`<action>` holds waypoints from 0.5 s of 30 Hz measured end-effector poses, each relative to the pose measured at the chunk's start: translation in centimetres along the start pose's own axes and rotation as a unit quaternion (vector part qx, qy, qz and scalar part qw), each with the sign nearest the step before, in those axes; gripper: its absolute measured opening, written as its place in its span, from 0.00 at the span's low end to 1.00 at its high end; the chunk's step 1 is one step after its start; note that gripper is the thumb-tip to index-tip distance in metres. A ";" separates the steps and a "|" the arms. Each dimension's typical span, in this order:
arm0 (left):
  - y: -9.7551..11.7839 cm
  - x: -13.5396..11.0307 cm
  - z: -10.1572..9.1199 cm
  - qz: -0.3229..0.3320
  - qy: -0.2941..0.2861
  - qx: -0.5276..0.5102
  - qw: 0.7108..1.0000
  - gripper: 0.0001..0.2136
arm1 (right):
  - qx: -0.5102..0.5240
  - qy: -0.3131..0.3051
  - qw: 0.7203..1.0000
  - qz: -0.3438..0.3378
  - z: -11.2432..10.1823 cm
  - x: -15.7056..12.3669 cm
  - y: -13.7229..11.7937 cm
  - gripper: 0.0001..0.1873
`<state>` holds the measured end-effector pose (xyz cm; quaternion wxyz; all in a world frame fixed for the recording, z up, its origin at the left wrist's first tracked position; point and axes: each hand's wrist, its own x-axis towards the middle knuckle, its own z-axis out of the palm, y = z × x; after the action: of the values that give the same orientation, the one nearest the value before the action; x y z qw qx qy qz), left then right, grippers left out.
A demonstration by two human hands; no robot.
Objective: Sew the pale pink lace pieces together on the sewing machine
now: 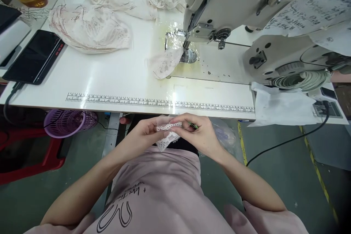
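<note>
A white lace piece is stretched between my two hands, just below the table's front edge and above my lap. My left hand is closed on its left side, the thumb pressing the band from the front. My right hand pinches the other end of the lace. Out of the right fingers sticks a small green and black tool, mostly hidden in the hand, its kind not plain to see. On the sewing machine bed, a small pale fabric piece lies at the presser foot.
The sewing machine stands right of centre. Pale lace piles and a phone with a cable lie on the left. A ruler strip runs along the front edge. A purple basket and red stool are below.
</note>
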<state>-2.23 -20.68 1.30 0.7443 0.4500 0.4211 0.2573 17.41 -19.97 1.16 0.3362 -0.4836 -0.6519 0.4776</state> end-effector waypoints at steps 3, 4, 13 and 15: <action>0.3 0.1 0.4 0.028 -0.005 0.029 0.999 0.18 | 0.031 -0.009 0.999 0.020 -0.1 0.1 -0.3 0.05; 0.4 0.1 0.5 0.035 -0.007 0.036 0.999 0.18 | 0.039 -0.009 0.999 0.025 -0.1 0.2 -0.3 0.05; 0.9 0.2 0.8 0.017 -0.003 0.083 0.996 0.23 | 0.025 0.011 0.998 0.048 -1.6 0.3 -1.5 0.09; 1.1 0.1 0.5 0.000 0.002 0.083 0.997 0.24 | -0.043 0.048 0.997 0.049 -4.0 -0.8 -1.7 0.10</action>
<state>-1.73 -20.29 2.33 0.7036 0.5092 0.4429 0.2224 20.69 -19.64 4.05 0.3222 -0.5514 -0.6303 0.4415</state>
